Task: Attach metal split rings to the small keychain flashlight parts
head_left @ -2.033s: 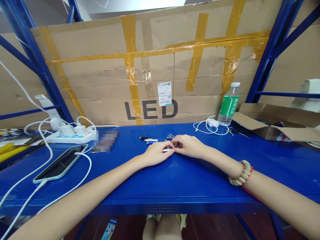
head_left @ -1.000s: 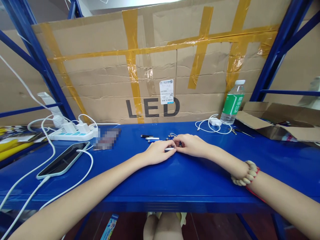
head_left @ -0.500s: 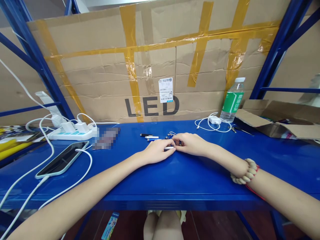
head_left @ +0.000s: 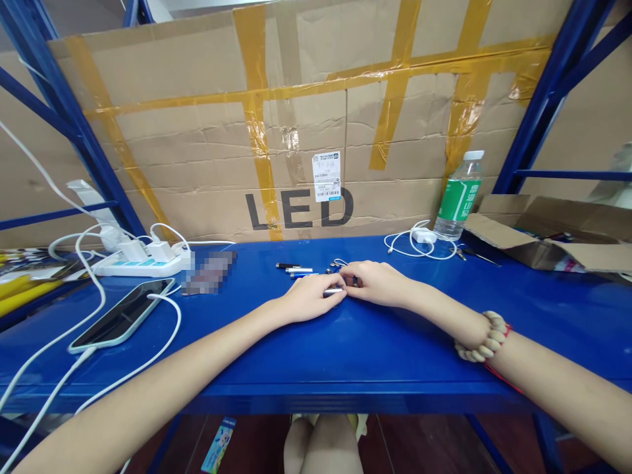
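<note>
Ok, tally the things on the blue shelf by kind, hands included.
Hands: 2, left hand, right hand, both on a silver tube
Loose pen-like parts: about 3
Phone: 1
Power strip: 1
Water bottle: 1
Total: about 9

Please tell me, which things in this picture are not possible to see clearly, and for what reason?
Head view only:
- Silver tube: mostly covered by the left hand and right hand; its ends are hidden.
- Small parts behind the hands: too small to identify.
- Flat item beside the power strip: blurred out.
- Cardboard box: contents hidden by its flaps, cut by the right edge.
- Label on the cardboard: print too small.
</note>
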Tool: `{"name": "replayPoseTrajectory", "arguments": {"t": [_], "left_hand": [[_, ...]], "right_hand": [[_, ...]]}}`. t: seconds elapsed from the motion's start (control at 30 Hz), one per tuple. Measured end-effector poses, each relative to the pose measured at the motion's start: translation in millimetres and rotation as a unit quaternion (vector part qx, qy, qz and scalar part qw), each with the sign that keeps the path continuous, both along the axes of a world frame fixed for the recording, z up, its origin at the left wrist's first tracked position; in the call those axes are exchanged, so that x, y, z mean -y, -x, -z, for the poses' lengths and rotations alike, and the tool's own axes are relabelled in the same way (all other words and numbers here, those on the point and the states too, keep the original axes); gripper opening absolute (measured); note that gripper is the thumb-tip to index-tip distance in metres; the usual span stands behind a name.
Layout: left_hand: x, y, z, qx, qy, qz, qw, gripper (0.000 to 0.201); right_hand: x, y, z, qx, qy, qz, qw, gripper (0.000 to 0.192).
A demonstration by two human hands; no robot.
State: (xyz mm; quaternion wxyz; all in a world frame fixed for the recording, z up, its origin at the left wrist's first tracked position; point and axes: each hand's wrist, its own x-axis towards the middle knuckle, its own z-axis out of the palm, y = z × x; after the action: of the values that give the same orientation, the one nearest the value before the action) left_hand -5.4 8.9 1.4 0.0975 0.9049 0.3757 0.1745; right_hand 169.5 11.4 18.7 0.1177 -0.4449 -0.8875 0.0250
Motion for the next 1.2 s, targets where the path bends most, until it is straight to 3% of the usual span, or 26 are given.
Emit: {"name": "replayPoseTrajectory", "arguments": {"t": [1.2], "left_hand": [[1.0,-0.3,-0.1,-0.039,-0.041,0.015,0.998,0.023]], "right_hand": [[-2.3,-0.6,4.0,0.02,-0.014,0.008,1.0,0.015]]}}
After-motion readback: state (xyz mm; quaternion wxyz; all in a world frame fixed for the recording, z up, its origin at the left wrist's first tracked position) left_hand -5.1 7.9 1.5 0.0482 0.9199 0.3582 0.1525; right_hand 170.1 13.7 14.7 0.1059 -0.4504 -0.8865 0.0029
